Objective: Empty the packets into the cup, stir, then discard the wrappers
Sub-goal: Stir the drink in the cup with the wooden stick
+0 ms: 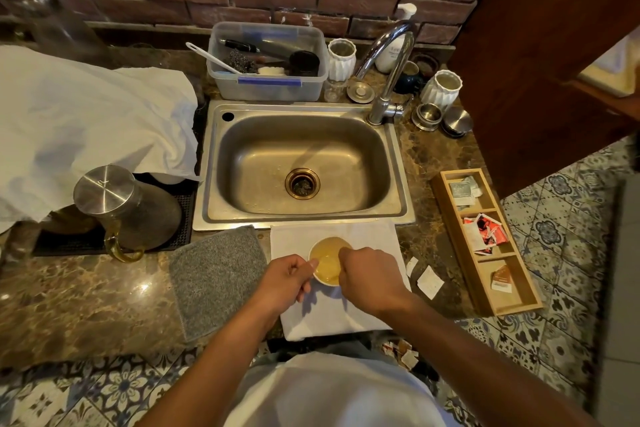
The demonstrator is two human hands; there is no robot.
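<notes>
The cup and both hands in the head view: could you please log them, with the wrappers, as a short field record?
cup: white cup of pale yellow liquid, on a white cloth before the sink
left hand: left hand holds the cup's left side
right hand: right hand, fingers curled over the cup; any stirrer is hidden
wrappers: two torn wrappers on the counter, right of the cloth
packets: more in the wooden organizer

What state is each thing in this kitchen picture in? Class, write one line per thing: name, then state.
cup: upright on the white cloth, holding yellowish liquid
left hand: fingers curled against the cup's side
right hand: fisted over the cup; whether it holds a stirrer cannot be told
wrappers: torn, lying on the counter
sink: empty, no water running
wooden organiser: open, packets in all three compartments
</notes>
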